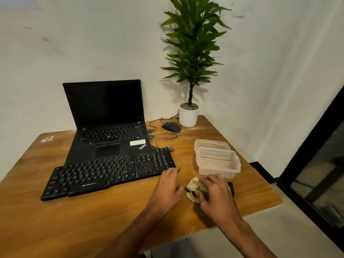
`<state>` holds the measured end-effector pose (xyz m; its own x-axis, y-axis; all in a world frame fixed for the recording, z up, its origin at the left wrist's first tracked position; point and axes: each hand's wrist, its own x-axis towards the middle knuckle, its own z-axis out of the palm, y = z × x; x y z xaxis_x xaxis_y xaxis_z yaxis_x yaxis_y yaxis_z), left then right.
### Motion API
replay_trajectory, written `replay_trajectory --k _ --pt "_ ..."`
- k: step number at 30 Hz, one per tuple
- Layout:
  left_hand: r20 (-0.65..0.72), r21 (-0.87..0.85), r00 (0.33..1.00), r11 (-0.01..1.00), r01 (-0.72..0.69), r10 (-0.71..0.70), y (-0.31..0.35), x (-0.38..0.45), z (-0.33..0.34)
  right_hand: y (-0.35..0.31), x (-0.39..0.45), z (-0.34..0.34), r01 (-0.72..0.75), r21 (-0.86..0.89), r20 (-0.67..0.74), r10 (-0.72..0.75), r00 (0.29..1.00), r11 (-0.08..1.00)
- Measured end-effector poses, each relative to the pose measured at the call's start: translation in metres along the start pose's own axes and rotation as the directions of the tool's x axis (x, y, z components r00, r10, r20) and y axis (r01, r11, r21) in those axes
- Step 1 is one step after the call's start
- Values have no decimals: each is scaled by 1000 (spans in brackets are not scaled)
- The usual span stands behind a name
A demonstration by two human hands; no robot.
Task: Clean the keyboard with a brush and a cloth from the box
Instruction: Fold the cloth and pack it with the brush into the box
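The black keyboard [109, 175] lies across the lower centre of the frame on the wooden table [65, 220], drawn forward of the open laptop [109, 127] so its keys are within easy reach for cleaning. Right of centre the clear plastic box [219, 162] stands open with its lid [210, 144] set just behind it; it looks empty, which suggests the tools are already out. The pale crumpled cloth [194, 186] sits on the table just below the box, with a bit of red showing at its lower edge and a dark flat object [230, 188] partly hidden behind the right hand; whether either is the brush I cannot tell. The right hand [216, 192] is curled over the cloth, fingers bent down onto it, seemingly gathering it, though a firm grip is not clear. The left hand [168, 187] rests loosely open and empty, fingertips touching or just beside the keyboard's near right corner, probably to steady it. A mouse [171, 127] and potted plant [189, 71] stand in the upper middle, well apart
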<state>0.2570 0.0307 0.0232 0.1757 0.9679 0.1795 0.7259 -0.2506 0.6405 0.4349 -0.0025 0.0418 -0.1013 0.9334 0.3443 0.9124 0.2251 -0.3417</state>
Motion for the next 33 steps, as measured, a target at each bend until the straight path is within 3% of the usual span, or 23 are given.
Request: replay_trajectory --k 8,12,16,18,21,23,25,28,33 --pt "86 56 992 993 -100 95 3 10 23 -1 -6 6 -38 -11 48 38 998 999" --pt "70 -15 994 996 -88 89 2 13 24 3 -3 3 -112 127 12 112 994 986" --pt "-29 -224 999 974 -28 22 8 17 15 9 2 -5 -140 392 -48 172 984 909" --pt "-51 -343 998 939 16 -36 17 20 6 9 8 -14 -193 593 9 233 972 782" --pt "-1 -549 999 834 45 -54 35 28 -9 10 20 -32 -317 835 208 275 939 450" --pt "7 -614 1000 789 9 -7 47 32 -18 12 27 -43 -410 895 373 211 904 176" --pt "2 -653 1000 757 -19 27 55 35 -23 15 34 -51 -515 857 511 122 851 -1" --pt "4 -685 1000 728 2 0 59 39 -27 19 42 -57 -533 846 527 129 840 17" --pt "-52 -695 994 718 31 -93 56 41 -29 16 48 -62 -385 891 306 308 901 240"
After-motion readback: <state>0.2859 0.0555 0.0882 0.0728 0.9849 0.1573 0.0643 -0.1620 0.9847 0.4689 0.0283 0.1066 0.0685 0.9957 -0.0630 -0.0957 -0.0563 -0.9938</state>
